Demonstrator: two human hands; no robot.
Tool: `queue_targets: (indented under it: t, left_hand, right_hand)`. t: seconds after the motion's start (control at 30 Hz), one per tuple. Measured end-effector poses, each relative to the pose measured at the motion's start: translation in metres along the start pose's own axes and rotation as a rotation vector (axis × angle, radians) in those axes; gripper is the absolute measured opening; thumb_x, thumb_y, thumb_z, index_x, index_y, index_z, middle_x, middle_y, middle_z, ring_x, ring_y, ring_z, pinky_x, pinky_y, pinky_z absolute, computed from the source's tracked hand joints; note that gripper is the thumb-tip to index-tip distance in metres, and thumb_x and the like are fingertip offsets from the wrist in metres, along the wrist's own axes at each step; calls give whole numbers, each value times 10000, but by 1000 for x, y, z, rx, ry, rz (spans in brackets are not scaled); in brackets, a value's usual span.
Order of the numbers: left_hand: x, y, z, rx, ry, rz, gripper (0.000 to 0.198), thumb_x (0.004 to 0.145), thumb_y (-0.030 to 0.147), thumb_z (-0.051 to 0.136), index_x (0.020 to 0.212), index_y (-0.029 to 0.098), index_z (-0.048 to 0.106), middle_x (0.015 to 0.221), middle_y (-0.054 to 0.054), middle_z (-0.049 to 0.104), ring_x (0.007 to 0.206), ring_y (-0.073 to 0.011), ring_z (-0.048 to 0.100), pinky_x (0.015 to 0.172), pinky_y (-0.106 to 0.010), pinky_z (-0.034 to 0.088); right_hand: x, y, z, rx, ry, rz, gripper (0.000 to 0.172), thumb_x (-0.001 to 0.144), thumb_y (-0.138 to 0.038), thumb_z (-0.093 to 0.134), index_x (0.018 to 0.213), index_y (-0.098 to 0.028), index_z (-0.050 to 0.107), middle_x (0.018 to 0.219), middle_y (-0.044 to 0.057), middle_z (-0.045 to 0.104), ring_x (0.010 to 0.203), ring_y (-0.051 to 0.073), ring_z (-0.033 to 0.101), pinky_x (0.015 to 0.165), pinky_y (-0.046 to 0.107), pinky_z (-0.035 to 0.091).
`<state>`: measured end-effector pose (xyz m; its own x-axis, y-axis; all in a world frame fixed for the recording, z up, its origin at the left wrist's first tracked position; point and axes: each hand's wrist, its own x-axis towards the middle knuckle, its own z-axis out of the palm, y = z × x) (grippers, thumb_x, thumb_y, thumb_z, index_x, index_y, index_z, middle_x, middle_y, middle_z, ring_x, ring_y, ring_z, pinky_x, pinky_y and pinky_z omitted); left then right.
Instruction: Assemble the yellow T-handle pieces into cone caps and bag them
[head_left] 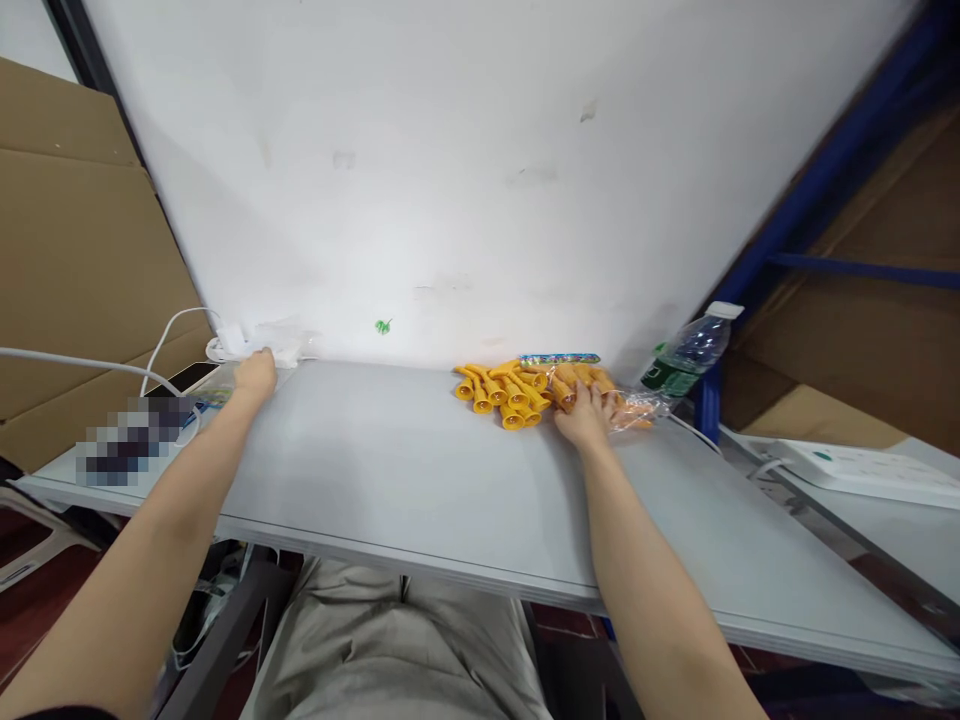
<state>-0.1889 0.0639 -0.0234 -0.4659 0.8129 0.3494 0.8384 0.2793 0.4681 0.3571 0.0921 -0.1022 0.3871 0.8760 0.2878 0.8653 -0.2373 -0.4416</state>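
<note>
My left hand is at the far left of the grey table, its fingers curled down among clear plastic bags. What those fingers grip is hidden. On the right, my right hand lies with fingers stretched over a clear plastic bag holding orange-yellow pieces. Beside it, to the left, is a loose pile of yellow horn-shaped plastic pieces with flared round ends. A shiny blue patterned strip lies behind the pile, close to the wall.
A tilted water bottle with a green label stands at the right rear. White cables and a dark phone-like object are at left. A cardboard box borders the left side. A white power strip lies on the right, near a blue frame.
</note>
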Motion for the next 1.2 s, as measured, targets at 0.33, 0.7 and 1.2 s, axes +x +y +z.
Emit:
queue_targets:
  t: [0.33,0.7,1.2]
  left_hand:
    - [-38,71,0,270,-4,592,553,836,16,308,1335,172,489,1382,-134,534,1297,-247,486,1083,-399,368]
    - [-74,54,68,202,-608,722,579,781,41,389,1317,196,545,1448,-58,494,1320,-168,481,1109,-290,352]
    - [-73,88,96,-40,-319,86,263,777,277,482,700,181,714,669,-45,686,780,-195,649,677,-257,413]
  right_hand:
    - [-2,-4,-7,33,120,-76,716,756,-348,524,1427,-137,389,1520,167,335,1425,397,186,1114,635,168]
    - [-32,-67,10,1,197,-636,456,903,-345,409,1297,-166,552,1453,168,456,1348,351,371,1084,711,135]
    - [-52,-85,36,-149,169,-726,343,904,-381,452,1080,-195,680,1248,159,609,1159,366,481,1066,737,-2]
